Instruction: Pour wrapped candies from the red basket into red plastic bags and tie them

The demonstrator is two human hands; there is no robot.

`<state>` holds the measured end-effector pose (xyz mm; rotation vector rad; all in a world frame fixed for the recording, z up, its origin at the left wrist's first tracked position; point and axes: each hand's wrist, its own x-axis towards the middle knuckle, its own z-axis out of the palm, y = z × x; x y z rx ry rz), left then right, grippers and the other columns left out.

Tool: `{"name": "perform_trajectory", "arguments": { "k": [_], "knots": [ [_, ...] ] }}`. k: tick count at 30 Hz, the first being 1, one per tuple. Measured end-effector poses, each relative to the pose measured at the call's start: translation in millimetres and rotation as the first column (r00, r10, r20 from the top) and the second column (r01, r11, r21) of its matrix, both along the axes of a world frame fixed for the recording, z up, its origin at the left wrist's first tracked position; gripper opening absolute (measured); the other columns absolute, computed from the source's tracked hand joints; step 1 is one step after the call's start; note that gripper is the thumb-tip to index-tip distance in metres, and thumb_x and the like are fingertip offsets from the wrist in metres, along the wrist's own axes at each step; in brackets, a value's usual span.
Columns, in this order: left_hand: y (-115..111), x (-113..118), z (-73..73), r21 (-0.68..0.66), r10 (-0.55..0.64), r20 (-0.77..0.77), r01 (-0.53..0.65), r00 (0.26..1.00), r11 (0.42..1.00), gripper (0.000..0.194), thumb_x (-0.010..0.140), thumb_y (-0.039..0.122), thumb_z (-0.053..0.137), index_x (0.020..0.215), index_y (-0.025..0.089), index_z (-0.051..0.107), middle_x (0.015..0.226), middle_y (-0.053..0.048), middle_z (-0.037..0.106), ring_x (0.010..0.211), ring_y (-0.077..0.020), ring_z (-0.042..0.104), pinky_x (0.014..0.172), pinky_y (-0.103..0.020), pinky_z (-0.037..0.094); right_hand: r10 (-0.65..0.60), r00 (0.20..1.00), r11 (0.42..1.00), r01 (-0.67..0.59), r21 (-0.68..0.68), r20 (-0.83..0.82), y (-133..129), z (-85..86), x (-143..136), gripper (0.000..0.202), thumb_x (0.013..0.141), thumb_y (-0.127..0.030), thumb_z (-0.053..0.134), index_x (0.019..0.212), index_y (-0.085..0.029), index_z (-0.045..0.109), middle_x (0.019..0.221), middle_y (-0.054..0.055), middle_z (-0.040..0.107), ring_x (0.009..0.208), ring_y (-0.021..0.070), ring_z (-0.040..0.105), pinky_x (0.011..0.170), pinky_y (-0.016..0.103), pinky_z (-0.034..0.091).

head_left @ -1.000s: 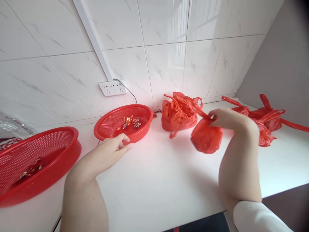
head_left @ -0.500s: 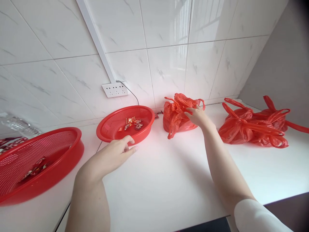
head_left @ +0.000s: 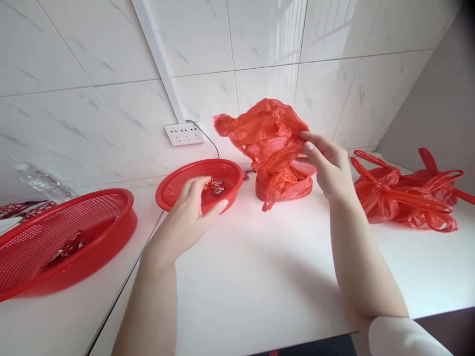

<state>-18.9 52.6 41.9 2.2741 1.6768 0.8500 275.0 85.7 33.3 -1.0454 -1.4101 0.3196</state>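
Note:
My right hand [head_left: 326, 160] pinches a crumpled red plastic bag [head_left: 272, 131] between thumb and fingers and holds it up in front of the wall. Below it, more red plastic bags [head_left: 287, 185] lie bunched on the white table; whether the lifted bag still touches them I cannot tell. My left hand [head_left: 195, 210] is open, thumb and fingers apart, over the near rim of a round red plastic basket [head_left: 172, 185]. Several small wrapped packets [head_left: 217, 188] lie in that basket, partly hidden by the hand.
A second red basket [head_left: 128, 207] with small packets [head_left: 70, 246] stands at the left, a clear plastic bottle [head_left: 46, 183] behind it. Tied, filled red bags [head_left: 401, 198] sit at the right. A power socket [head_left: 184, 134] with a cable is on the tiled wall.
My right hand has lifted a red bag up from the bunch on the table. My left hand has risen slightly and moved right, its fingers opening wider. The view has shifted a little.

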Motion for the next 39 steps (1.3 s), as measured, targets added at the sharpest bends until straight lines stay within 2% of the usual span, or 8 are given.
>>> {"name": "perform_trajectory", "arguments": {
  "k": [4, 9, 13, 16, 28, 31, 35, 39],
  "knots": [
    [0, 10, 4.0, 0.307, -0.038, 0.306, -0.06, 0.951, 0.95, 0.09, 0.066, 0.044, 0.078, 0.143, 0.026, 0.035, 0.152, -0.011, 0.031, 0.14, -0.0336, 0.031, 0.112, -0.046, 0.033, 0.287, 0.948, 0.936, -0.309, -0.171, -0.14, -7, 2.6, -17, 0.049, 0.091, -0.059, 0.044, 0.114, -0.023, 0.067, 0.104, 0.008, 0.07, 0.096, 0.0218, 0.067, 0.078, 0.034, 0.058],
    [11, 7, 2.7, 0.248, -0.185, 0.678, 0.015, 0.711, 0.969, 0.042, 0.073, 0.041, 0.073, 0.109, 0.022, 0.064, 0.114, -0.008, 0.066, 0.114, -0.0296, 0.059, 0.096, -0.04, 0.049, 0.499, 0.853, 0.795, -0.521, -0.311, -0.154, -7, -2.2, -35, 0.052, 0.09, -0.063, 0.044, 0.1, -0.021, 0.071, 0.1, 0.008, 0.071, 0.086, 0.0195, 0.068, 0.073, 0.032, 0.059],
    [24, -3, -1.8, 0.163, -0.152, 0.862, 0.019, 0.483, 0.986, 0.03, 0.081, 0.044, 0.064, 0.1, 0.021, 0.065, 0.104, -0.005, 0.069, 0.103, -0.0251, 0.065, 0.084, -0.035, 0.056, 0.554, 0.832, 0.767, -0.518, -0.379, -0.017, -4, -9.3, -38, 0.033, 0.082, -0.049, 0.065, 0.091, -0.018, 0.072, 0.089, 0.007, 0.071, 0.081, 0.0198, 0.068, 0.071, 0.033, 0.058],
    [31, -12, -3.5, 0.133, -0.098, 0.913, -0.06, 0.397, 0.989, 0.026, 0.08, 0.045, 0.066, 0.092, 0.022, 0.066, 0.099, -0.004, 0.07, 0.103, -0.0241, 0.065, 0.082, -0.032, 0.057, 0.466, 0.874, 0.848, -0.397, -0.351, 0.137, 3, -16.0, -34, 0.015, 0.078, -0.031, 0.066, 0.086, -0.02, 0.072, 0.091, 0.005, 0.071, 0.082, 0.0194, 0.067, 0.073, 0.034, 0.056],
    [46, -22, -13.1, 0.081, -0.037, 0.901, -0.082, 0.433, 0.993, 0.041, 0.079, 0.057, 0.063, 0.103, 0.023, 0.066, 0.111, -0.008, 0.069, 0.111, -0.0292, 0.063, 0.085, -0.037, 0.058, 0.084, 0.932, 0.996, -0.064, -0.069, 0.353, -7, -12.3, -46, 0.022, 0.082, -0.017, 0.048, 0.091, -0.021, 0.068, 0.102, 0.006, 0.069, 0.094, 0.0221, 0.064, 0.08, 0.037, 0.051],
    [45, -12, -13.4, 0.113, -0.096, 0.902, -0.016, 0.42, 0.993, 0.044, 0.082, 0.057, 0.059, 0.112, 0.024, 0.063, 0.124, -0.009, 0.064, 0.117, -0.0296, 0.059, 0.087, -0.037, 0.056, 0.44, 0.829, 0.894, -0.364, -0.262, 0.346, -30, -4.6, -64, 0.026, 0.088, -0.02, 0.046, 0.102, -0.022, 0.067, 0.088, 0.003, 0.071, 0.083, 0.0179, 0.067, 0.077, 0.032, 0.052],
    [33, 4, -7.2, 0.144, -0.202, 0.836, 0.151, 0.509, 0.978, 0.052, 0.076, 0.042, 0.071, 0.123, 0.025, 0.054, 0.132, -0.009, 0.058, 0.122, -0.0283, 0.055, 0.094, -0.037, 0.052, 0.826, 0.5, 0.542, -0.572, -0.616, 0.262, -44, -10.0, -88, 0.054, 0.093, -0.026, 0.042, 0.146, -0.025, 0.035, 0.082, 0.001, 0.071, 0.06, 0.0133, 0.064, 0.059, 0.027, 0.052],
    [23, 11, -3.9, 0.111, -0.241, 0.764, 0.246, 0.599, 0.963, 0.059, 0.069, 0.028, 0.076, 0.123, 0.024, 0.052, 0.129, -0.009, 0.059, 0.118, -0.0273, 0.057, 0.096, -0.04, 0.05, 0.755, 0.604, 0.619, -0.53, -0.58, 0.255, -38, -24.5, -102, 0.074, 0.093, -0.025, 0.041, 0.154, -0.025, -0.002, 0.092, 0.003, 0.07, 0.052, 0.0114, 0.058, 0.055, 0.027, 0.05]
  ]
}}
